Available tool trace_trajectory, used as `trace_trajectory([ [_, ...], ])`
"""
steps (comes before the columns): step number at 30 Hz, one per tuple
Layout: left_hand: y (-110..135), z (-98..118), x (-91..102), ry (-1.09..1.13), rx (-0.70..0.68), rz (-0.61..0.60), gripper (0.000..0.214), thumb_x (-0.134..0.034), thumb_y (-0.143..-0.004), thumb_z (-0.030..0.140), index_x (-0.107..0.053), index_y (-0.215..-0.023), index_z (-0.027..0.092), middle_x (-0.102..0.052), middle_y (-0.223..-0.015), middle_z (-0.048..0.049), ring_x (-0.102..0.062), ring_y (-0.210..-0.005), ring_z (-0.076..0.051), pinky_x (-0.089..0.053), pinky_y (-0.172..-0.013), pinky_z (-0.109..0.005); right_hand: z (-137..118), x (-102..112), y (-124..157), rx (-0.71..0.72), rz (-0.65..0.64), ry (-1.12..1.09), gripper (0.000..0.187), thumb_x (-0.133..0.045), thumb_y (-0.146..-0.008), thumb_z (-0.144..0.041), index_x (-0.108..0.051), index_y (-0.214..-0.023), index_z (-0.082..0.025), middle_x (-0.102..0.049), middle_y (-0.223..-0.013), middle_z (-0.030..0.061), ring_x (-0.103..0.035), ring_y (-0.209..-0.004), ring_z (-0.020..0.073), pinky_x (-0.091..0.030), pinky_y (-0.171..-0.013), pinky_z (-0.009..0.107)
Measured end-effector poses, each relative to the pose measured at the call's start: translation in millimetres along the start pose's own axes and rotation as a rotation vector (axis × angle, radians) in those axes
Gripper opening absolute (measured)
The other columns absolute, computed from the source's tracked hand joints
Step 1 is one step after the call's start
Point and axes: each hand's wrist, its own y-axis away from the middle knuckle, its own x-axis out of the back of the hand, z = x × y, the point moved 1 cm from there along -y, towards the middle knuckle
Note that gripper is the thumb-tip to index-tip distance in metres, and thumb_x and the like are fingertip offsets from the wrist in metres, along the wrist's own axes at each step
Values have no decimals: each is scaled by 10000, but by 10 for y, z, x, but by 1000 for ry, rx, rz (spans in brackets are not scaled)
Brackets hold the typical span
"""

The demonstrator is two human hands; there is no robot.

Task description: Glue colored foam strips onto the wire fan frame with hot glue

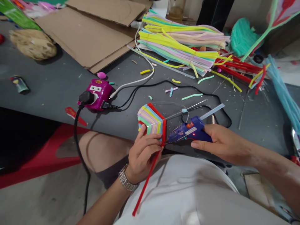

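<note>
My left hand [146, 153] is closed on a striped pipe-cleaner piece [152, 117], made of pastel rows bent into an angle with a red outer row. A loose red pipe cleaner [146, 184] runs from its lower corner down over my lap. A thin metal wire [180, 113] crosses the piece and sticks out to the right. My right hand [217, 140] grips a blue hot glue gun [189, 130], a glue stick [213, 111] jutting from its back. The gun's nozzle is at the red edge, close to my left fingers; whether it touches is unclear.
A purple power adapter [98, 95] with black cables sits left of centre. Bundles of pastel pipe cleaners [180, 47] lie at the back, red ones [239, 68] beside them. Cardboard sheets [91, 37] lie back left. Short offcuts [192, 97] are scattered across the grey table [53, 90].
</note>
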Motion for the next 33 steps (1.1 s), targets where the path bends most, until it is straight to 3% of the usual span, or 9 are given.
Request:
trace_trajectory([
  [7,-6,-1,-1,-5,0,-2,232,-718,-833,14,-621,-930,200,-746,-880,-18,-768,-980,-196,-409,-1195,-619,41,-7,7,-22,41,32,375,-740,-792,-557,-619,-696,-215,-432,-548,-45,-340,-502,107,-262,-445,262],
  [12,-19,4,4,1,-2,-3,255,-722,-820,-6,-617,-940,193,-740,-885,-24,-764,-981,-193,-415,-1192,-622,24,-1,8,-9,-6,41,361,-711,-817,-548,-628,-712,-212,-442,-552,-45,-330,-507,106,-256,-452,257],
  [28,-4,-23,2,-4,5,-14,250,-721,-839,1,-614,-951,198,-747,-901,-15,-764,-988,-179,-410,-1200,-618,11,-10,3,-24,-73,-50,301,-718,-826,-494,-668,-770,-203,-518,-593,-37,-406,-543,118,-345,-511,254],
  [33,-23,-10,11,-5,-2,-12,242,-721,-842,6,-607,-933,199,-742,-875,-4,-766,-978,-174,-428,-1199,-588,0,-27,0,-12,-80,-95,282,-705,-846,-475,-693,-842,-193,-600,-688,-19,-487,-626,137,-400,-575,261],
])
